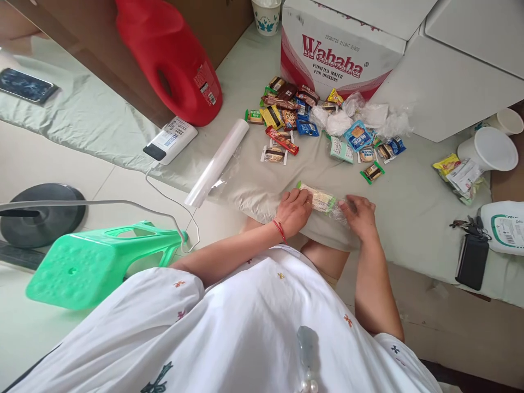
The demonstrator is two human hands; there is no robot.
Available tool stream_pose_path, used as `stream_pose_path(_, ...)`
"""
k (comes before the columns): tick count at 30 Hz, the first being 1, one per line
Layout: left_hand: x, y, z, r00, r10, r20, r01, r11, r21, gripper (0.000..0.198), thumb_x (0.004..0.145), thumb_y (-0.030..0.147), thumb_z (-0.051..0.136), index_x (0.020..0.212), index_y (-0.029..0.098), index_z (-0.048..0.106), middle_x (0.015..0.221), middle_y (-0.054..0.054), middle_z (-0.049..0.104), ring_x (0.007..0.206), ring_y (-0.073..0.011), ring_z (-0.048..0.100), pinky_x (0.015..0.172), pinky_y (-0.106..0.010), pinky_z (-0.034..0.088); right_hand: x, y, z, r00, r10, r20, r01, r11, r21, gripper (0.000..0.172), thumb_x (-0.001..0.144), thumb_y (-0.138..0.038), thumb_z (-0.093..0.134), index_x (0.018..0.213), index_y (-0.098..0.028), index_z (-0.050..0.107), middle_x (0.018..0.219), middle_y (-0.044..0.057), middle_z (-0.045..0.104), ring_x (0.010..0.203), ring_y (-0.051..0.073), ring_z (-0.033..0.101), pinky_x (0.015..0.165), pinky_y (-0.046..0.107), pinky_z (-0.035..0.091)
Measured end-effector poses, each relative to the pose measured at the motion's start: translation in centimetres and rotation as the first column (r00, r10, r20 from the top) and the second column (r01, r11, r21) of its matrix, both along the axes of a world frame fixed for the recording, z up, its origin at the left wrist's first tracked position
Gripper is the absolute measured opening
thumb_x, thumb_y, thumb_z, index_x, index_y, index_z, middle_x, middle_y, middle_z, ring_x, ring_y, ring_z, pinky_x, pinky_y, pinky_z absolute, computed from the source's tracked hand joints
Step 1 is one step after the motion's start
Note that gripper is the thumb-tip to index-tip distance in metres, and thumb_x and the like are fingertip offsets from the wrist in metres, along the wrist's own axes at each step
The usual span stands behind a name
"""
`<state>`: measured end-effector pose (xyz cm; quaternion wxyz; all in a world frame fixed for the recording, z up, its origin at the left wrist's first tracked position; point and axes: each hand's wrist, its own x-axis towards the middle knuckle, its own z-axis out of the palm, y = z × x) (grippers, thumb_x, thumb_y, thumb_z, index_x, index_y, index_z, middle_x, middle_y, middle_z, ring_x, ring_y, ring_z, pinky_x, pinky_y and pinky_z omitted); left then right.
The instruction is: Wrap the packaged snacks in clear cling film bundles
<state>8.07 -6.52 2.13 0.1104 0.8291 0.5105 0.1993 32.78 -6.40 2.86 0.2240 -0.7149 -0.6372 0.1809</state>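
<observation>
A pale wrapped snack packet (pixel 320 198) with green ends lies at the table's near edge, between my hands. My left hand (pixel 293 212), with a red string bracelet at the wrist, has its fingers curled over the packet's left end. My right hand (pixel 361 216) pinches crumpled clear plastic (pixel 338 212) at the packet's right end. How far the plastic goes round the packet is hard to make out. Beyond my hands lies a heap of small wrapped snacks (pixel 289 112), with white crumpled plastic bundles (pixel 339 123) on its right.
A roll of clear plastic bags (pixel 219 161) lies left of my hands. Behind stand a red jug (pixel 176 65) and a Wahaha water carton (pixel 335 54). At right are a white cup (pixel 487 150), keys and a black case (pixel 472 262). A green stool (pixel 77 267) lies lower left.
</observation>
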Motion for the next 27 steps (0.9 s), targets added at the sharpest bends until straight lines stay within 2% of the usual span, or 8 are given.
stream_pose_path(4, -0.1, 0.7, -0.9, 0.994, -0.058, 0.091, 0.057, 0.998, 0.021, 0.036, 0.105, 0.027, 0.047, 0.132, 0.012, 0.066, 0.142, -0.020, 0.063, 0.144, -0.0322, 0.050, 0.116, -0.050, 0.044, 0.1, -0.8, 0.4, 0.989, 0.007, -0.150, -0.024, 0.994, -0.107, 0.046, 0.084, -0.068, 0.062, 0.085, -0.022, 0.068, 0.103, 0.011, 0.069, 0.109, 0.029, 0.058, 0.098, 0.047, 0.046)
stream_pose_path(7, -0.6, 1.0, -1.5, 0.987, -0.109, 0.119, 0.111, 0.994, -0.007, 0.037, 0.106, 0.030, 0.046, 0.132, 0.012, 0.066, 0.138, -0.019, 0.067, 0.141, -0.0298, 0.055, 0.115, -0.047, 0.046, -0.1, -1.1, 1.3, 0.939, -0.100, -0.329, 0.029, 0.976, -0.217, 0.043, 0.085, -0.065, 0.063, 0.091, -0.022, 0.064, 0.103, 0.008, 0.069, 0.087, 0.021, 0.063, 0.080, 0.037, 0.051)
stream_pose_path(10, -1.1, 1.2, -1.7, 0.983, -0.115, 0.145, 0.116, 0.993, -0.001, 0.037, 0.107, 0.034, 0.046, 0.131, 0.016, 0.068, 0.137, -0.016, 0.069, 0.140, -0.0295, 0.057, 0.112, -0.048, 0.047, -0.3, -1.0, 1.7, 0.923, -0.203, -0.327, 0.100, 0.946, -0.307, 0.054, 0.080, -0.067, 0.070, 0.108, -0.022, 0.063, 0.097, 0.007, 0.070, 0.073, 0.018, 0.062, 0.066, 0.031, 0.049)
stream_pose_path(13, -1.5, 1.2, -1.8, 0.980, -0.108, 0.167, 0.109, 0.994, 0.007, 0.037, 0.108, 0.037, 0.047, 0.129, 0.018, 0.070, 0.136, -0.013, 0.071, 0.138, -0.0289, 0.058, 0.110, -0.047, 0.047, -0.4, -0.9, 1.8, 0.921, -0.229, -0.315, 0.100, 0.921, -0.377, 0.071, 0.067, -0.064, 0.082, 0.119, -0.019, 0.065, 0.090, 0.005, 0.070, 0.074, 0.019, 0.062, 0.065, 0.031, 0.048)
stream_pose_path(16, -1.8, 1.3, -1.9, 0.975, -0.107, 0.194, 0.108, 0.994, 0.006, 0.037, 0.108, 0.039, 0.048, 0.129, 0.019, 0.071, 0.136, -0.013, 0.071, 0.137, -0.0282, 0.059, 0.110, -0.046, 0.046, 0.0, -1.0, 2.2, 0.835, -0.273, -0.477, 0.020, 0.882, -0.470, 0.058, 0.062, -0.061, 0.085, 0.099, -0.018, 0.071, 0.082, 0.003, 0.068, 0.070, 0.016, 0.059, 0.064, 0.029, 0.047)
stream_pose_path(20, -1.9, 1.3, -2.1, 0.968, -0.122, 0.217, 0.121, 0.993, 0.017, 0.036, 0.107, 0.040, 0.049, 0.128, 0.020, 0.071, 0.135, -0.013, 0.071, 0.138, -0.0278, 0.058, 0.110, -0.046, 0.046, 1.2, -1.6, 3.5, 0.743, -0.328, -0.583, 0.051, 0.897, -0.440, 0.052, 0.054, -0.059, 0.091, 0.076, -0.020, 0.064, 0.074, -0.001, 0.062, 0.065, 0.012, 0.052, 0.060, 0.026, 0.047)
stream_pose_path(24, -2.0, 1.3, -2.1, 0.966, -0.122, 0.226, 0.122, 0.992, 0.015, 0.034, 0.107, 0.038, 0.050, 0.126, 0.021, 0.072, 0.135, -0.013, 0.071, 0.138, -0.0280, 0.057, 0.110, -0.047, 0.046, 0.9, -2.3, 4.0, 0.687, -0.356, -0.633, 0.070, 0.900, -0.431, 0.055, 0.062, -0.069, 0.084, 0.084, -0.025, 0.061, 0.090, 0.003, 0.067, 0.079, 0.018, 0.062, 0.066, 0.035, 0.061)
stream_pose_path(27, -2.0, 1.2, -2.2, 0.967, -0.124, 0.224, 0.125, 0.992, 0.013, 0.034, 0.107, 0.038, 0.049, 0.126, 0.022, 0.072, 0.135, -0.012, 0.071, 0.139, -0.0278, 0.057, 0.110, -0.047, 0.045, -0.2, -2.7, 3.5, 0.687, -0.417, -0.595, 0.137, 0.879, -0.457, 0.054, 0.068, -0.071, 0.080, 0.093, -0.026, 0.064, 0.092, 0.005, 0.068, 0.078, 0.021, 0.065, 0.059, 0.035, 0.061)
